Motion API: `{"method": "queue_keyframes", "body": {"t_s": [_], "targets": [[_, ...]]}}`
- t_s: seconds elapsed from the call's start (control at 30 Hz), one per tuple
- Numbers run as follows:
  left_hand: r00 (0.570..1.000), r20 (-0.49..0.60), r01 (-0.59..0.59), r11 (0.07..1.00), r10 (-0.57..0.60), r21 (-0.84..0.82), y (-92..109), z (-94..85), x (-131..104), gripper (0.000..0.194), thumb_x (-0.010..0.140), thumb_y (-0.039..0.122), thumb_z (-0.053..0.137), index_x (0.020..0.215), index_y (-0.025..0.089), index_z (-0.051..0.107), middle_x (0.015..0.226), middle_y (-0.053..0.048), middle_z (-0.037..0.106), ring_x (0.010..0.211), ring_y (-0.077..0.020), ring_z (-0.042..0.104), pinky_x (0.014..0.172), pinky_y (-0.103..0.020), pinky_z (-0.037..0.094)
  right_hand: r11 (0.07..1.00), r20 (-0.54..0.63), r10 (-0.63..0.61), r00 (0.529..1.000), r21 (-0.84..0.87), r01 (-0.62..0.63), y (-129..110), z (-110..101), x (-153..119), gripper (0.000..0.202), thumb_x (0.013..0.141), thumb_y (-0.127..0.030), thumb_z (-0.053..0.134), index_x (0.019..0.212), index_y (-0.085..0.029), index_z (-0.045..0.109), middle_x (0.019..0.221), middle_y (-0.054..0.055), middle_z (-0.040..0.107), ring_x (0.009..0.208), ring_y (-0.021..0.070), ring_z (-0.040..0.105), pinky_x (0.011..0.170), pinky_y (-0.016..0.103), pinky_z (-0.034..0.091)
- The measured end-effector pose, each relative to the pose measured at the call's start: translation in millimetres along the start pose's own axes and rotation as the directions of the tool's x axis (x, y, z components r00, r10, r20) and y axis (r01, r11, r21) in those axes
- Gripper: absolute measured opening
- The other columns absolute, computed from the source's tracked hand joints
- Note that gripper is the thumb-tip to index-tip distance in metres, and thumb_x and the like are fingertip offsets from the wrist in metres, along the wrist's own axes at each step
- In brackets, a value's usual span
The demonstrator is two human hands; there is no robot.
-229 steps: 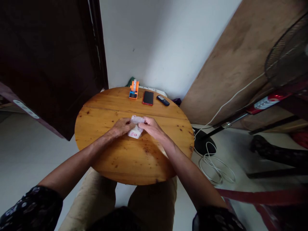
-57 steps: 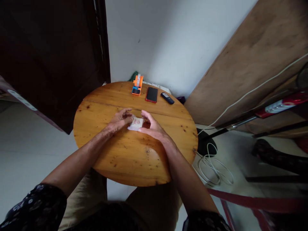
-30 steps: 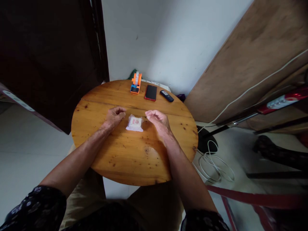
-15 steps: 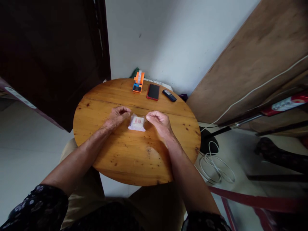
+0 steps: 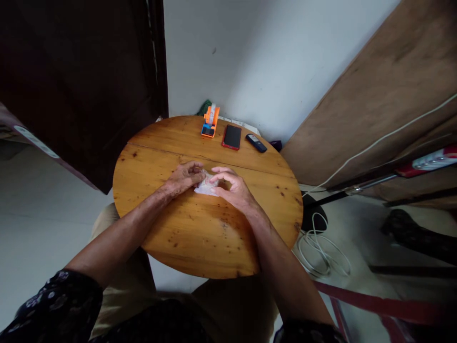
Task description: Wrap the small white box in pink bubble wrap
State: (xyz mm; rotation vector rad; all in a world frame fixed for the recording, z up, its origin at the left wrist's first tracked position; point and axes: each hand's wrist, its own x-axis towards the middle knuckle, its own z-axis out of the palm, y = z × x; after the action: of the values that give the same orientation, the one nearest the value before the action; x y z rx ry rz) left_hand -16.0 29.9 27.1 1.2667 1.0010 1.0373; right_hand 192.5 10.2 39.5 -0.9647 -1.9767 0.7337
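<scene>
A small white packet in clear plastic wrap [image 5: 207, 189], with faint red print on top, lies on the round wooden table [image 5: 200, 238]. My left hand [image 5: 185, 177] grips it at the left, thumb pressed on its upper left edge. From the other side, my right hand [image 5: 233, 188] curves round the packet, with the thumb at its front right corner and the fingertips over its top. Part of the print is hidden under my fingers.
Along the table's far edge stand an orange and blue tape dispenser [image 5: 210, 123], a black phone with a red edge [image 5: 232, 137] and a small dark keypad phone [image 5: 256, 142]. White cable [image 5: 317, 252] lies coiled on the floor at the right.
Both hands have come inward onto the packet; before, they were pinched at either side of it. My right fingers have spread over it. The view has shifted slightly.
</scene>
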Motion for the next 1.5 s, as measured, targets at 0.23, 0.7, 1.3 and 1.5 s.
{"method": "queue_keyframes", "body": {"t_s": [0.23, 0.7, 1.3, 1.5], "targets": [[1.0, 0.014, -0.02, 1.0, 0.02, 0.012, -3.4, -0.1, 0.2, 0.047, 0.071, 0.023, 0.078, 0.113, 0.014, 0.062, 0.097, -0.005, 0.066, 0.073, -0.0107, 0.061, 0.063, -0.023, 0.049, 0.997, -0.103, -0.048, 0.993, -0.057, 0.042, -1.4, 4.5, 0.8, 0.005, 0.082, -0.024, 0.068, 0.082, -0.024, 0.073, 0.113, 0.006, 0.07, 0.107, 0.022, 0.066, 0.101, 0.042, 0.048], [0.993, 0.068, -0.102, 0.993, 0.098, 0.053, 11.2, 5.0, -13.1, 0.052, 0.067, 0.041, 0.083, 0.108, 0.014, 0.068, 0.095, -0.007, 0.07, 0.074, -0.0145, 0.063, 0.067, -0.028, 0.05, 0.992, -0.246, 0.069, 0.967, 0.116, -0.041, -15.9, -4.3, 1.3, 0.015, 0.088, -0.036, 0.063, 0.081, -0.023, 0.065, 0.113, 0.006, 0.071, 0.109, 0.0234, 0.063, 0.098, 0.042, 0.047], [0.984, 0.179, -0.025, 0.996, 0.01, 0.086, 11.8, 3.2, -11.9, 0.033, 0.067, 0.041, 0.079, 0.088, 0.016, 0.073, 0.086, -0.005, 0.074, 0.073, -0.0159, 0.064, 0.069, -0.027, 0.049, 0.923, -0.343, 0.275, 0.898, 0.357, -0.146, -2.0, -7.9, 5.4, 0.025, 0.085, -0.05, 0.063, 0.087, -0.025, 0.064, 0.112, 0.006, 0.073, 0.105, 0.022, 0.067, 0.089, 0.039, 0.052], [0.997, 0.082, -0.013, 0.995, 0.005, 0.1, 2.2, 3.5, -5.1, 0.028, 0.068, 0.042, 0.077, 0.073, 0.016, 0.069, 0.072, -0.001, 0.07, 0.064, -0.013, 0.059, 0.063, -0.025, 0.046, 0.834, -0.114, 0.371, 0.922, 0.478, -0.276, 1.1, -15.1, 3.9, 0.037, 0.077, -0.042, 0.07, 0.109, -0.027, 0.063, 0.114, 0.004, 0.073, 0.109, 0.0229, 0.066, 0.084, 0.036, 0.053]]}}
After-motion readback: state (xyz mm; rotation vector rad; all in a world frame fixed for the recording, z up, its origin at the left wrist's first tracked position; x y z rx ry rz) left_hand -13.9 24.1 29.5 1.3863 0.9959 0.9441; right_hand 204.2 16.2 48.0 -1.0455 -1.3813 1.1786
